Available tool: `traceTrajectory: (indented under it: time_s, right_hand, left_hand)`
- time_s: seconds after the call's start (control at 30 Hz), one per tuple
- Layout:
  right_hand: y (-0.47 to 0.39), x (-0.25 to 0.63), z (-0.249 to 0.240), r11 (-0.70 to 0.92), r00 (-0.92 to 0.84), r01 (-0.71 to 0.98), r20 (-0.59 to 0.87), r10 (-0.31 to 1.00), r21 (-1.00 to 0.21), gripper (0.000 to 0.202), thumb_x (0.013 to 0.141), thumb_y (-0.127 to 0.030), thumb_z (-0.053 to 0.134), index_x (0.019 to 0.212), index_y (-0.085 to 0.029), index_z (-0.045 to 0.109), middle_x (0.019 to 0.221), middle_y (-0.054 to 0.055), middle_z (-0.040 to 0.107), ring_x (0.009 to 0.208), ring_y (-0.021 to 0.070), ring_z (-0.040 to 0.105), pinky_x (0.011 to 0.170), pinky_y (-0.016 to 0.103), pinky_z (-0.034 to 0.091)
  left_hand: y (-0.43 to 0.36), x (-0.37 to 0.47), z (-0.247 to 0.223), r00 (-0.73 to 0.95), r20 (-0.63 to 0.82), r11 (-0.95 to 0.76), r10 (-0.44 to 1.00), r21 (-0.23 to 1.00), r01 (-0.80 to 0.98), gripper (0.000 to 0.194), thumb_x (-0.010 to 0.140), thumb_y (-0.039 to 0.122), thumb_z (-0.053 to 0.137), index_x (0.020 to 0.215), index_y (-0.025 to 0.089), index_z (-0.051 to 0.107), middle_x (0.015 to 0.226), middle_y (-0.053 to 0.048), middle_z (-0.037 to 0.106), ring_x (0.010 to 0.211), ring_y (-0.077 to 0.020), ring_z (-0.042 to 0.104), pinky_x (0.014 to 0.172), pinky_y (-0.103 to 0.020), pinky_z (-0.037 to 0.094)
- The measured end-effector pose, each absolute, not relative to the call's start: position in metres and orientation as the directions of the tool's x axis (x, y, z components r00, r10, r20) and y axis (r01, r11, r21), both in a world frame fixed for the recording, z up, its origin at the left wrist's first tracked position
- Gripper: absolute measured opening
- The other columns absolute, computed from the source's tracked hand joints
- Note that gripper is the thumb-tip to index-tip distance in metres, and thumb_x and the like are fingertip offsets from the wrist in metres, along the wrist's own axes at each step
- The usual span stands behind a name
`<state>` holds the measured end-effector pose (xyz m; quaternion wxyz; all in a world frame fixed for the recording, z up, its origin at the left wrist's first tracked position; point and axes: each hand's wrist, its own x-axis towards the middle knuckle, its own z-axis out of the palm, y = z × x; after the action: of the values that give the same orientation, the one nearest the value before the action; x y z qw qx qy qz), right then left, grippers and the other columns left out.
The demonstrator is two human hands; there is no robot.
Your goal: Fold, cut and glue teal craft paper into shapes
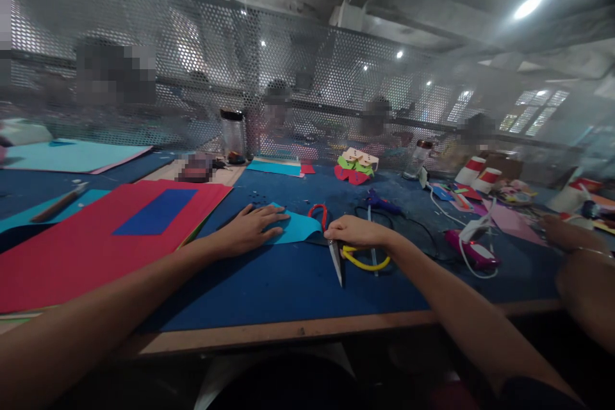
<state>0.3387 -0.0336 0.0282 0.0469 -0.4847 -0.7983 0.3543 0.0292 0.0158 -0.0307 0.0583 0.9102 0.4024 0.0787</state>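
My left hand (257,229) lies flat with fingers spread on a light-blue sheet of paper (300,228), pressing it to the blue table. The sheet's right end curls up beside my right hand (353,232). That hand is closed around the middle of a pair of scissors (336,261), with a pointed metal blade aimed toward me. A red handle loop (318,207) shows beyond the fingers. A yellow handle loop (368,264) lies at the right, under my wrist; the hand hides how the two loops join. Whether the fingers also pinch the paper is hidden.
Left lies a stack of red sheets (96,256) with a dark-blue rectangle (156,212). A blue glue gun (384,203) and a magenta one (473,250) with cords lie right. Behind stand a paper craft (355,166) and a jar (234,138). Another person's arm (583,269) reaches in at right.
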Motion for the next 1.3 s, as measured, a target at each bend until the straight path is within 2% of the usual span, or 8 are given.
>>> traceTrajectory:
  time_s: [0.13, 0.33, 0.6, 0.77, 0.9, 1.1, 1.3]
  right_hand:
    - [-0.0345, 0.3382, 0.0291, 0.272, -0.518, 0.752, -0.282, 0.808, -0.601, 0.041, 0.096, -0.052, 0.048, 0.069, -0.020, 0.046, 0.055, -0.007, 0.032, 0.050, 0.0090, 0.029, 0.054, 0.026, 0.019]
    - [-0.0316, 0.3347, 0.0266, 0.317, -0.527, 0.745, -0.227, 0.819, -0.587, 0.044, 0.095, -0.050, 0.049, 0.064, -0.021, 0.036, 0.056, -0.006, 0.031, 0.052, 0.0091, 0.029, 0.055, 0.026, 0.020]
    - [-0.0307, 0.3358, 0.0275, 0.361, -0.564, 0.739, -0.229, 0.793, -0.569, 0.045, 0.096, -0.051, 0.048, 0.065, -0.021, 0.035, 0.057, -0.006, 0.031, 0.053, 0.0095, 0.029, 0.056, 0.027, 0.021]
    - [-0.0281, 0.3339, 0.0242, 0.367, -0.545, 0.755, -0.210, 0.812, -0.543, 0.042, 0.095, -0.049, 0.047, 0.066, -0.020, 0.040, 0.059, -0.005, 0.033, 0.056, 0.0106, 0.032, 0.056, 0.027, 0.023]
    - [-0.0259, 0.3317, 0.0223, 0.393, -0.549, 0.761, -0.189, 0.814, -0.516, 0.042, 0.094, -0.048, 0.047, 0.064, -0.020, 0.037, 0.061, -0.004, 0.034, 0.057, 0.0104, 0.033, 0.057, 0.027, 0.023]
    - [-0.0289, 0.3321, 0.0245, 0.350, -0.547, 0.748, -0.226, 0.806, -0.564, 0.041, 0.093, -0.050, 0.048, 0.067, -0.020, 0.042, 0.060, -0.005, 0.034, 0.057, 0.0106, 0.033, 0.057, 0.026, 0.023]
    - [-0.0294, 0.3315, 0.0251, 0.368, -0.553, 0.747, -0.211, 0.806, -0.553, 0.041, 0.093, -0.050, 0.047, 0.066, -0.020, 0.041, 0.060, -0.004, 0.034, 0.057, 0.0108, 0.034, 0.057, 0.026, 0.023]
  left_hand:
    - [0.0156, 0.0288, -0.0304, 0.665, 0.097, -0.670, 0.741, 0.170, 0.722, 0.057, 0.105, 0.063, 0.029, 0.155, 0.039, 0.044, 0.165, -0.002, 0.040, 0.152, -0.0311, 0.034, 0.123, -0.060, 0.017]
    - [0.0172, 0.0282, -0.0316, 0.667, 0.091, -0.670, 0.740, 0.182, 0.719, 0.056, 0.106, 0.061, 0.030, 0.155, 0.039, 0.043, 0.166, -0.001, 0.039, 0.152, -0.0312, 0.033, 0.124, -0.060, 0.015]
    - [0.0180, 0.0279, -0.0328, 0.672, 0.104, -0.678, 0.734, 0.188, 0.711, 0.055, 0.105, 0.060, 0.033, 0.155, 0.038, 0.044, 0.166, -0.002, 0.039, 0.153, -0.0314, 0.034, 0.124, -0.060, 0.014]
    - [0.0171, 0.0278, -0.0329, 0.673, 0.114, -0.680, 0.731, 0.191, 0.708, 0.054, 0.106, 0.059, 0.033, 0.154, 0.038, 0.045, 0.165, -0.002, 0.040, 0.152, -0.0312, 0.034, 0.125, -0.059, 0.012]
    - [0.0168, 0.0279, -0.0322, 0.671, 0.105, -0.677, 0.734, 0.193, 0.711, 0.054, 0.106, 0.059, 0.032, 0.154, 0.039, 0.045, 0.166, -0.002, 0.039, 0.153, -0.0308, 0.033, 0.125, -0.061, 0.011]
    - [0.0171, 0.0281, -0.0322, 0.667, 0.100, -0.671, 0.739, 0.197, 0.715, 0.054, 0.106, 0.059, 0.034, 0.154, 0.039, 0.044, 0.166, -0.001, 0.038, 0.153, -0.0312, 0.032, 0.125, -0.061, 0.010]
    - [0.0157, 0.0275, -0.0286, 0.668, 0.074, -0.666, 0.740, 0.218, 0.713, 0.055, 0.106, 0.059, 0.031, 0.156, 0.038, 0.043, 0.167, -0.002, 0.037, 0.154, -0.0322, 0.029, 0.124, -0.063, 0.010]
